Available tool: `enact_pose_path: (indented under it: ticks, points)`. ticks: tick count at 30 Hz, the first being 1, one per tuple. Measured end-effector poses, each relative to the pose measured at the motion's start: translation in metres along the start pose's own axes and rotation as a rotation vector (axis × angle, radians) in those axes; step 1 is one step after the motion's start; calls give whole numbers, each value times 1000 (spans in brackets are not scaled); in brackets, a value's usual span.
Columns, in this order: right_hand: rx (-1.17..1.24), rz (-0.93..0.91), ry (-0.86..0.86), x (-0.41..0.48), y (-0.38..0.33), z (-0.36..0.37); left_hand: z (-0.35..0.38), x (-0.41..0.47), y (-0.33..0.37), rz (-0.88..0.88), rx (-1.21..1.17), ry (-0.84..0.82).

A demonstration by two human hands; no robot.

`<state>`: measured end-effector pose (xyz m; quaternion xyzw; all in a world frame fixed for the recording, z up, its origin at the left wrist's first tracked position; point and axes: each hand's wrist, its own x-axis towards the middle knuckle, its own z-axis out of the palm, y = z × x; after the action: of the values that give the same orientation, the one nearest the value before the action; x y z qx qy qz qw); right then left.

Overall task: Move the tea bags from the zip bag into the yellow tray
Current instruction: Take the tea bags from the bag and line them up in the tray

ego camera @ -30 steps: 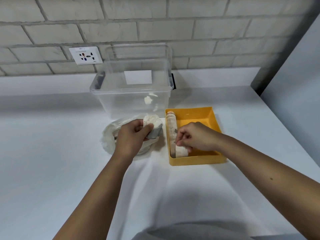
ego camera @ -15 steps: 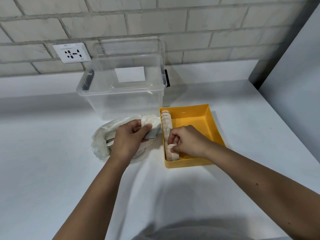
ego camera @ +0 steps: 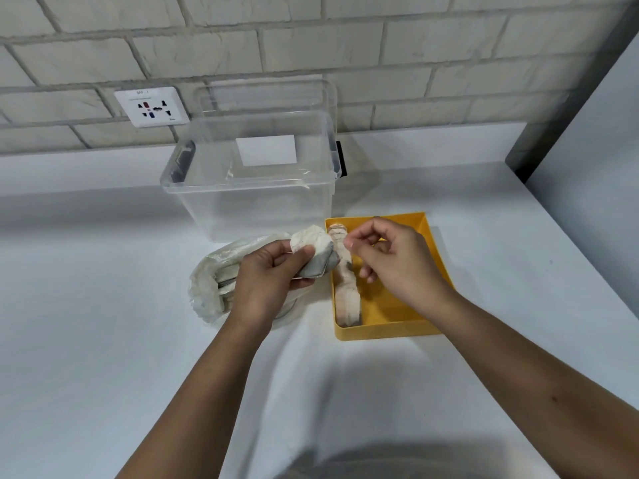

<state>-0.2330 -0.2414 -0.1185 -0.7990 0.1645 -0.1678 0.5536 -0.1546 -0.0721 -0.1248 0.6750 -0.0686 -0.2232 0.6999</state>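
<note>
My left hand (ego camera: 266,274) grips a small stack of pale tea bags (ego camera: 316,248) just left of the yellow tray (ego camera: 390,323). Under that hand lies the clear zip bag (ego camera: 207,288), crumpled on the table, with more tea bags inside. A row of tea bags (ego camera: 347,288) lies along the tray's left wall. My right hand (ego camera: 390,261) hovers above the tray with fingers loosely curled, thumb and forefinger near the held stack; I see nothing in it.
A clear plastic storage bin (ego camera: 256,188) stands right behind the zip bag and tray, its lid leaning against the brick wall. A wall socket (ego camera: 152,107) sits at the back left. A grey panel (ego camera: 587,133) bounds the table on the right.
My right hand has let go of the tea bags in the tray and risen toward the stack in my left hand. The left hand has lifted its stack slightly.
</note>
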Motion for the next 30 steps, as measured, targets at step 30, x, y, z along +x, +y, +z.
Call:
enact_pose_path:
  ticks: [30]
  points:
    - [-147, 166, -390, -8, 31, -22, -1, 1, -2, -93, -47, 47]
